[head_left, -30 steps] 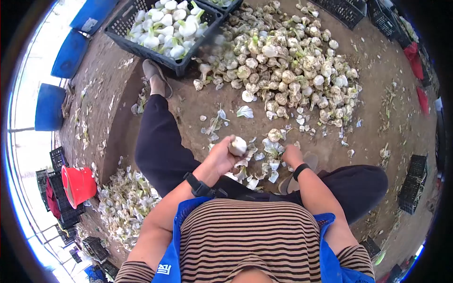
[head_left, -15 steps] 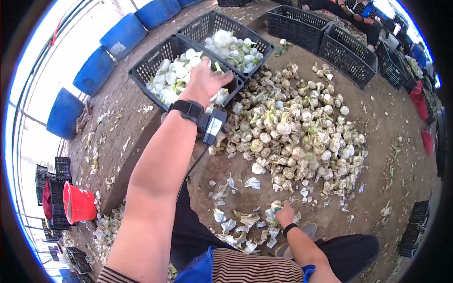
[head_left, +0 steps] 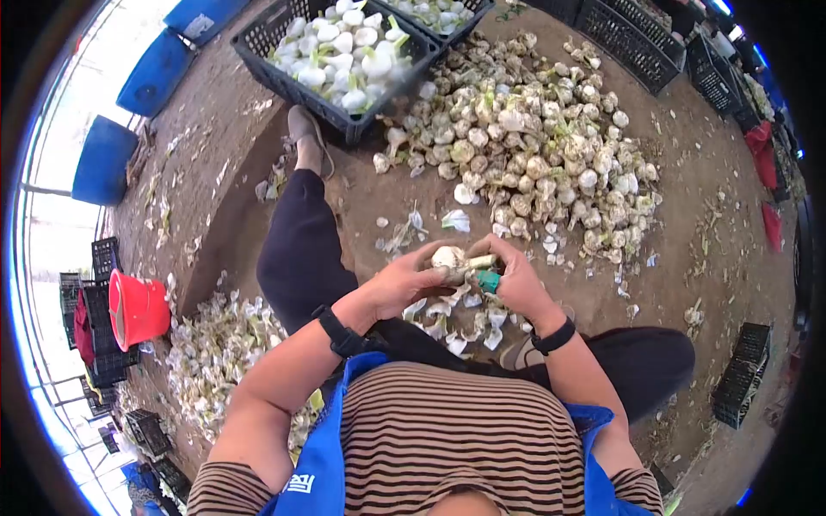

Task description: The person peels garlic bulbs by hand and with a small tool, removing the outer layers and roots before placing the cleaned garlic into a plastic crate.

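Observation:
My left hand is wrapped round a garlic bulb in front of my lap. My right hand is closed at the bulb's stem, with something green at its fingers, too small to make out fully. Beyond the hands lies a big heap of unpeeled garlic. White cleaned bulbs fill a black crate at the upper left. Loose peeled skins are scattered on the ground near my hands.
Another black crate of white bulbs adjoins the first. More crates stand upper right. A red bucket and blue barrels are on the left. My foot rests beside the crate; skins are piled lower left.
My left hand has come back from the white bulbs in the crate and now holds a bulb. My right hand has risen from the ground to meet it. The view has tilted down.

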Action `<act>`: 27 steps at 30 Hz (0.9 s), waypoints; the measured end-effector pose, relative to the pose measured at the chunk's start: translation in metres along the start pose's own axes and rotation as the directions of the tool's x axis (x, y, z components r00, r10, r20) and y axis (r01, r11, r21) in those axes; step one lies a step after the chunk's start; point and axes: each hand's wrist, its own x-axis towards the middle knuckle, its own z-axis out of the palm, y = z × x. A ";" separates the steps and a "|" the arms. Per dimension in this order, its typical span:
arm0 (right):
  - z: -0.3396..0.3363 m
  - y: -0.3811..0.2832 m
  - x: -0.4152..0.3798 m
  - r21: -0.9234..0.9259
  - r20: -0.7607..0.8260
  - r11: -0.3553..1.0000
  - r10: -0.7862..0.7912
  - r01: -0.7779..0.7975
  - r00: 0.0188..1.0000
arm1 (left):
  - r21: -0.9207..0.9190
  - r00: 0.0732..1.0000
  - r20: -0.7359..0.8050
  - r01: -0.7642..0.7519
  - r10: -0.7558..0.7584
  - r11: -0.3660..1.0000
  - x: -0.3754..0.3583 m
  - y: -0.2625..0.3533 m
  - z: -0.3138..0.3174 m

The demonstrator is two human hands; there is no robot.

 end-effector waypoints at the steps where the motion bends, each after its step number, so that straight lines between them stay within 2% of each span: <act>1: 0.008 -0.004 -0.007 0.156 -0.038 0.987 -0.027 0.033 0.999 | 0.029 0.991 -0.050 -0.125 0.126 0.992 -0.008 -0.005 0.008; 2: 0.016 -0.007 -0.013 0.157 -0.034 0.987 -0.025 0.030 0.999 | 0.068 0.963 -0.095 -0.247 0.253 0.966 -0.012 -0.010 0.013; 3: 0.024 -0.011 -0.020 0.320 -0.083 0.943 0.120 -0.088 0.989 | 0.153 0.922 -0.166 -0.325 0.349 0.933 -0.011 -0.019 0.017; 4: 0.033 -0.013 -0.027 0.478 -0.109 0.858 0.268 -0.186 0.957 | 0.152 0.923 -0.164 -0.325 0.348 0.934 -0.011 -0.028 0.019; 5: 0.045 -0.008 -0.029 0.524 -0.189 0.831 0.326 -0.186 0.926 | 0.255 0.877 -0.183 -0.395 0.445 0.883 -0.011 -0.035 0.024; 6: 0.048 -0.008 -0.030 0.522 -0.194 0.833 0.327 -0.185 0.925 | 0.356 0.820 -0.190 -0.454 0.539 0.817 -0.013 -0.039 0.029; 7: 0.049 -0.012 -0.031 0.544 -0.155 0.800 0.392 -0.252 0.907 | 0.393 0.807 -0.249 -0.422 0.536 0.817 -0.015 -0.042 0.035; 8: 0.052 -0.019 -0.031 0.563 -0.116 0.763 0.452 -0.317 0.884 | 0.392 0.807 -0.243 -0.425 0.538 0.816 -0.015 -0.045 0.034; 10: 0.058 -0.028 -0.031 0.575 -0.153 0.761 0.462 -0.302 0.873 | 0.826 0.671 -0.179 -0.296 0.720 0.480 -0.015 -0.050 0.025; 11: 0.060 -0.022 -0.029 0.560 -0.190 0.784 0.435 -0.267 0.880 | 0.845 0.628 -0.145 -0.324 0.765 0.426 -0.018 -0.048 0.025; 12: 0.061 -0.019 -0.027 0.544 -0.225 0.807 0.406 -0.231 0.886 | 0.843 0.626 -0.149 -0.325 0.766 0.429 -0.019 -0.046 0.025; 14: 0.061 -0.022 -0.025 0.539 -0.225 0.809 0.407 -0.235 0.885 | 0.899 0.588 -0.053 -0.325 0.807 0.295 -0.019 -0.043 0.023; 16: 0.062 -0.015 -0.023 0.536 -0.231 0.810 0.412 -0.238 0.881 | 0.892 0.595 -0.069 -0.322 0.801 0.316 -0.019 -0.045 0.020; 18: 0.063 0.001 -0.022 0.359 -0.308 0.929 0.212 -0.093 0.927 | 0.884 0.607 -0.082 -0.322 0.791 0.339 -0.018 -0.045 0.019; 20: 0.060 0.003 -0.022 0.329 -0.296 0.941 0.185 -0.082 0.937 | 0.754 0.691 -0.177 -0.362 0.701 0.548 -0.019 -0.041 0.020; 21: 0.060 0.001 -0.022 0.302 -0.280 0.951 0.155 -0.067 0.947 | 0.752 0.691 -0.181 -0.361 0.700 0.551 -0.019 -0.040 0.020; 23: 0.058 0.001 -0.020 0.288 -0.275 0.957 0.124 -0.041 0.953 | 0.480 0.753 -0.236 -0.459 0.614 0.748 -0.018 -0.037 0.020; 24: 0.057 0.001 -0.019 0.276 -0.273 0.961 0.088 -0.010 0.958 | 0.478 0.753 -0.239 -0.459 0.614 0.749 -0.016 -0.037 0.020; 26: 0.050 -0.007 -0.019 0.256 -0.239 0.966 0.088 -0.025 0.967 | 0.306 0.731 -0.203 -0.584 0.651 0.751 -0.013 -0.038 0.017; 27: 0.046 -0.009 -0.020 0.236 -0.207 0.971 0.087 -0.036 0.974 | 0.306 0.732 -0.205 -0.582 0.650 0.753 -0.013 -0.038 0.014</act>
